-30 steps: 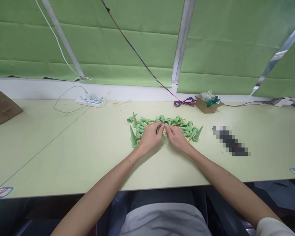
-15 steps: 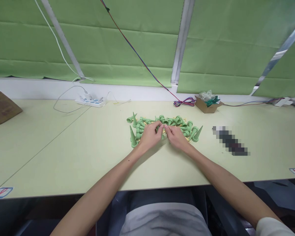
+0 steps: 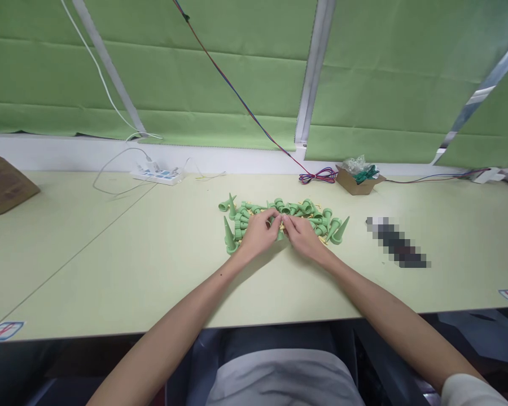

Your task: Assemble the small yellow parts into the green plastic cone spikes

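My left hand (image 3: 259,230) and my right hand (image 3: 303,235) meet over the near side of a heap of green plastic spikes (image 3: 307,206). On both hands the thumb and fingers are pinched, with the tips touching or nearly so. Whatever sits between them is too small and too covered to name. Many spikes are hollow cones with a wide collar, lying on their sides. One spike (image 3: 229,234) points upward left of my left hand, and another spike (image 3: 341,231) leans at the right end. Small yellow pieces (image 3: 323,240) lie among them, partly hidden by my hands.
On the pale table (image 3: 122,270), a white power strip (image 3: 163,177) lies at the back left. A small cardboard box (image 3: 355,185) with plastic bags and a coil of red and blue wire (image 3: 319,176) are at the back. A pixelated dark object (image 3: 398,242) lies right; brown paper (image 3: 6,183) is far left.
My hands stay at the same place with only slight finger movement. A little more yellow shows between them now. The heap looks the same.
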A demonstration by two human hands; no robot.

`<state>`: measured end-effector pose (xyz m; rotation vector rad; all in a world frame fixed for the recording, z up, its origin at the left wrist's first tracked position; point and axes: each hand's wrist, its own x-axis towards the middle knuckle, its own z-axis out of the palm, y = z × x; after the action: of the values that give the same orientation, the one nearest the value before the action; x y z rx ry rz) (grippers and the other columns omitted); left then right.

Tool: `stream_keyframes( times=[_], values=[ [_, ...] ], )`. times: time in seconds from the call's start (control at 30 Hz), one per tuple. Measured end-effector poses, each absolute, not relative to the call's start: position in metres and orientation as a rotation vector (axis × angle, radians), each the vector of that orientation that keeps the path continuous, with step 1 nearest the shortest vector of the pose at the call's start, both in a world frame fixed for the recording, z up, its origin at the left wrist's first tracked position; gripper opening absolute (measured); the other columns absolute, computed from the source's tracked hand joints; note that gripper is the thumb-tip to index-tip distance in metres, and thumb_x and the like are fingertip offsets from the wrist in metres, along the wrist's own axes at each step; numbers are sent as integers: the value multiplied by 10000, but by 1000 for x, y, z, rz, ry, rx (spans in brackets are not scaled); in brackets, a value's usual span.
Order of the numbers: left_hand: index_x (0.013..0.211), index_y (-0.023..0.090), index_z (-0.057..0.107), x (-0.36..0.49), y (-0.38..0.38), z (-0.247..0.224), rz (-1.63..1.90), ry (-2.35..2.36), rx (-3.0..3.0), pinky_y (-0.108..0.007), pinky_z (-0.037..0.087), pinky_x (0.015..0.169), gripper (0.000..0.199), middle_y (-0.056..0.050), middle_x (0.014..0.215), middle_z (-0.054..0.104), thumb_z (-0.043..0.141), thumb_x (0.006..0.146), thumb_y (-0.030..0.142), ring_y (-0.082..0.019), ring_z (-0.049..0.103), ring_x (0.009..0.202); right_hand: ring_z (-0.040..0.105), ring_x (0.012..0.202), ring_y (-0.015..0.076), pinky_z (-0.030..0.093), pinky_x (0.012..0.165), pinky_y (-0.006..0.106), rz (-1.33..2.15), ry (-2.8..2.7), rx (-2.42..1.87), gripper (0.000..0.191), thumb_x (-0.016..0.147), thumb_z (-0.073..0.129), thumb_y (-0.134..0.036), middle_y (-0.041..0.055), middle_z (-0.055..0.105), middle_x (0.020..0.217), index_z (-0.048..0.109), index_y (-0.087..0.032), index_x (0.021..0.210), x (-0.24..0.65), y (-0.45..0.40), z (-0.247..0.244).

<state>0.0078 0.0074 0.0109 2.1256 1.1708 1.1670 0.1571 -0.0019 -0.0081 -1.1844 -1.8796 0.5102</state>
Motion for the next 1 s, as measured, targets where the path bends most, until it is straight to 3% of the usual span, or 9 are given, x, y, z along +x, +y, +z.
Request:
stream_keyframes(
  times=[0.37,0.77,1.0],
  values=[
    [711,178,578,7,9,12,1169,1189,2063,-256,346,544,274,17,641,563,471,899,348,-105,397,536,403,544,143,287,568,288,489,-1879,-1216,477,1014,266,-470,-18,427,560,369,-217,623,158,-1,-8],
    [698,184,554,8,4,12,1144,1195,2207,-261,342,568,272,14,600,542,450,922,298,-112,412,529,312,484,138,242,531,301,457,-1897,-1307,498,1003,285,-451,-23,291,493,233,-229,561,158,2,-8],
    [722,189,574,8,5,12,1161,1177,2210,-264,352,575,275,15,597,540,448,930,317,-115,415,527,315,498,132,245,522,291,506,-1849,-1287,509,998,285,-489,-28,299,511,269,-224,564,159,4,-10]
  ],
)
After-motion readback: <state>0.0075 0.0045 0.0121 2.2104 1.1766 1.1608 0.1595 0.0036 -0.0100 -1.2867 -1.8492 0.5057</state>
